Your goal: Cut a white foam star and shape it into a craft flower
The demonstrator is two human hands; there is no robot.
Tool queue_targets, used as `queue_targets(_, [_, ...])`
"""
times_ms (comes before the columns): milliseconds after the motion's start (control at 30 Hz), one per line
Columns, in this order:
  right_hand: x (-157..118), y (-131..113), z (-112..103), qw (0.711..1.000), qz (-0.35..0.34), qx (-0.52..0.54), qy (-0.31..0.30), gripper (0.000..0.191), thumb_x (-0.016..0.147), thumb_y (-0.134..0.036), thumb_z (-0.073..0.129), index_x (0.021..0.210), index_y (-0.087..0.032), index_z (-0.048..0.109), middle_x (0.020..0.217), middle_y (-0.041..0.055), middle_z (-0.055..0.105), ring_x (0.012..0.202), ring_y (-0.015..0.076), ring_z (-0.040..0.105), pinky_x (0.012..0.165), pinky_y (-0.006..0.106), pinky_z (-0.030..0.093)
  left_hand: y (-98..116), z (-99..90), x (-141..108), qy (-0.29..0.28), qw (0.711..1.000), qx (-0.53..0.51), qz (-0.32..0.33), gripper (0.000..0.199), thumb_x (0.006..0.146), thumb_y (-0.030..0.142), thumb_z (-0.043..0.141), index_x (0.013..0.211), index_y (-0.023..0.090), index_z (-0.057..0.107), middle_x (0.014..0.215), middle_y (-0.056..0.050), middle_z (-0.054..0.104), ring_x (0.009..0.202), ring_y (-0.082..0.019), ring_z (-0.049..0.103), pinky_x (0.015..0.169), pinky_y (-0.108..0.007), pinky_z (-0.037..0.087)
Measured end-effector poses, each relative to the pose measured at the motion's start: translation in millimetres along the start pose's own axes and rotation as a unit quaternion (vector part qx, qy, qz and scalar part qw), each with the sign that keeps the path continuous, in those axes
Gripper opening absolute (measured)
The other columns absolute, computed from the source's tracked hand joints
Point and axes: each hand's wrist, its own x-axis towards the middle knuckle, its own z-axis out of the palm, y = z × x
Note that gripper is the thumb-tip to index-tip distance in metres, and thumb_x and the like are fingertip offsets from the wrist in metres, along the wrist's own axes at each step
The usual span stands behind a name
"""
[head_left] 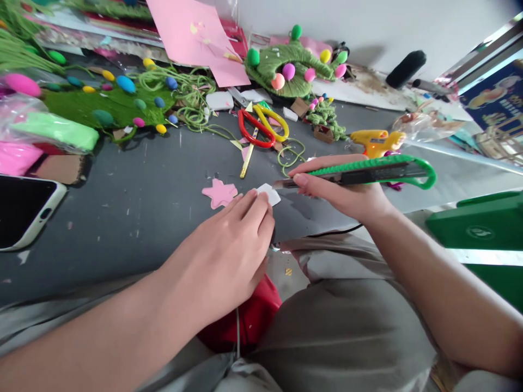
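In the head view my left hand (232, 239) is closed, its fingertips pressing a small white piece (269, 194), perhaps foam or card, at the table's front edge. Part of that piece is hidden under my fingers. My right hand (343, 188) grips a green utility knife (368, 171), its blade tip pointing left and close beside the white piece. Whether blade and piece touch I cannot tell. Just left of my left fingertips lies a pink star cutout (219, 193).
Behind my hands lie red-and-yellow-handled scissors (256, 129), a yellow glue gun (378, 140), pom-pom-covered green yarn trees (278, 68) and pink sheets (196, 32). A phone (28, 211) rests at far left. A green bin (476, 220) stands right of the table.
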Motion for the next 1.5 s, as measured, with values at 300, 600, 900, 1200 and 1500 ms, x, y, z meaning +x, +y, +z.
queue_targets(300, [2,2,-1,1.0,0.022,0.015,-0.007,0.018,0.085,-0.044,0.083,0.094,-0.029,0.085,0.079,0.0012,0.078,0.068,0.0183,0.07,0.063,0.032,0.059,1,0.9,0,0.001,1.0,0.014,0.005,0.059,0.092,0.029,0.058,0.14,-0.006,0.058,0.145,-0.029,0.056,0.135,-0.041,0.056,0.108,-0.051,0.055])
queue_targets(600, [4,0,-4,0.999,-0.01,-0.014,-0.034,0.018,0.087,-0.04,0.082,0.098,-0.027,0.085,0.084,0.001,0.079,0.072,0.0159,0.07,0.064,0.027,0.058,1,1.1,0,0.009,1.0,0.014,0.01,0.063,0.09,0.028,0.06,0.142,-0.008,0.056,0.147,-0.031,0.054,0.138,-0.042,0.054,0.111,-0.051,0.053])
queue_targets(900, [14,5,-14,0.992,-0.05,-0.072,-0.095,0.011,0.09,-0.032,0.078,0.099,-0.03,0.083,0.086,-0.0008,0.078,0.074,0.0162,0.069,0.067,0.03,0.055,3,0.2,1,0.012,0.999,0.032,0.014,0.064,0.091,0.029,0.06,0.142,-0.01,0.056,0.146,-0.032,0.056,0.136,-0.043,0.056,0.112,-0.052,0.052])
queue_targets(1200, [16,7,-22,0.982,-0.072,-0.099,-0.147,0.017,0.093,-0.033,0.075,0.108,-0.03,0.083,0.097,-0.0008,0.08,0.081,0.0166,0.071,0.074,0.03,0.056,3,0.0,1,0.005,1.0,0.01,-0.004,0.065,0.092,0.028,0.058,0.146,-0.008,0.053,0.148,-0.031,0.056,0.137,-0.042,0.056,0.113,-0.053,0.052])
queue_targets(1500, [6,6,-26,0.992,-0.03,-0.08,-0.095,0.014,0.088,-0.035,0.08,0.099,-0.028,0.084,0.087,-0.0004,0.078,0.077,0.0172,0.07,0.07,0.031,0.057,4,-0.8,1,0.004,1.0,0.003,-0.004,0.061,0.093,0.03,0.057,0.142,-0.007,0.057,0.146,-0.03,0.057,0.135,-0.042,0.057,0.109,-0.053,0.054])
